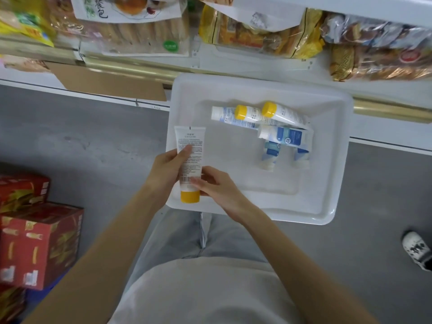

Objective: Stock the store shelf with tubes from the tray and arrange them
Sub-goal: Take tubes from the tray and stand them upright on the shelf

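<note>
Where the held tube (189,157) sits: above the near-left corner of the tray (327,183), crimped end toward the shelf (233,64), yellow cap (190,196) toward the person.
Left grip (167,170): grasping the tube's middle, thumb across the printed face, fingers behind it.
Right grip (217,185): pinching the tube's lower part beside the barcode, just above the cap.
Tray: white, its far edge at the shelf front; what carries it cannot be told.
Tubes in tray: two yellow-capped tubes (251,114) (284,115) side by side over a white-capped tube (224,115); just nearer, one blue-and-white tube (285,135) across two others (271,155) (301,155).
Shelf: bagged breads (145,31) and pastries.
Floor (93,141): grey; red cartons (39,244) stacked at left, a white shoe (417,250) at right.
</note>
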A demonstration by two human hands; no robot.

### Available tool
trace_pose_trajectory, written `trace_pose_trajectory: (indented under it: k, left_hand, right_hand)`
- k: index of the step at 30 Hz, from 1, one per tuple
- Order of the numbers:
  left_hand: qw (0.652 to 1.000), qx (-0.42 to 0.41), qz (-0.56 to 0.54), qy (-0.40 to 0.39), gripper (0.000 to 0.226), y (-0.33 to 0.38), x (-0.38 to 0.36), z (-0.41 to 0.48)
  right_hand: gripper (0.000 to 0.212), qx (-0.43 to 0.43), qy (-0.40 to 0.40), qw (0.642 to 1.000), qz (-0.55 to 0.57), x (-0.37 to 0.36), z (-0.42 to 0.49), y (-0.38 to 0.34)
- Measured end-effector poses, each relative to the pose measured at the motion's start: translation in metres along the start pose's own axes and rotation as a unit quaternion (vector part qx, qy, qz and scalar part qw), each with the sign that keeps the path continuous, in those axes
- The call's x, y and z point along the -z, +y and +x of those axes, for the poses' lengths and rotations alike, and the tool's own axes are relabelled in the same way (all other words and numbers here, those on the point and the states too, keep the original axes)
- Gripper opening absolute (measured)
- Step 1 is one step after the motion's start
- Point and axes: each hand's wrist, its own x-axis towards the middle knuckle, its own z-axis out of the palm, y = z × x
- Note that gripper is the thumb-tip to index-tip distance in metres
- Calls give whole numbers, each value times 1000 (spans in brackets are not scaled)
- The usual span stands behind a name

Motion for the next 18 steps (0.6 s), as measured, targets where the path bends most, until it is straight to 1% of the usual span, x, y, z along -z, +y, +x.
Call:
trace_pose_trajectory:
  k: [2, 4, 5, 7, 9, 10, 12, 14, 16, 18]
  left_hand:
    - [1000, 2, -14, -8, 24, 0, -6, 0]
    - [1000, 5, -25, -2, 20, 0, -10, 0]
    - [1000, 6, -28, 1, 19, 0, -11, 0]
    - [1000, 6, -29, 8, 18, -1, -11, 0]
    - [999, 10, -33, 16, 18, -2, -11, -1]
    - [999, 14, -36, 21, 19, -3, -10, -1]
    - [998, 22, -42, 36, 22, -6, -10, -1]
    - [997, 30, -51, 59, 27, -9, -9, 0]
    - [994, 39, -62, 80, 28, -14, -8, 0]
    - [991, 50, -75, 97, 25, -19, -8, 0]
  right_hand:
    - [17, -5, 20, 1000, 0, 16, -1, 0]
    - [15, -13, 79, 995, 56, 42, 2, 3]
    - [16, -18, 121, 986, 110, 58, 5, 6]
    - [21, -28, 199, 954, 224, 95, 13, 9]
    - [24, -43, 247, 924, 289, 128, 22, 12]
    - [24, -51, 259, 918, 296, 141, 27, 14]
    - [27, -55, 255, 915, 308, 159, 36, 14]
    - [30, -57, 258, 903, 338, 162, 46, 8]
    - [32, -69, 303, 875, 370, 160, 57, 3]
    - [34, -71, 357, 853, 375, 150, 63, -9]
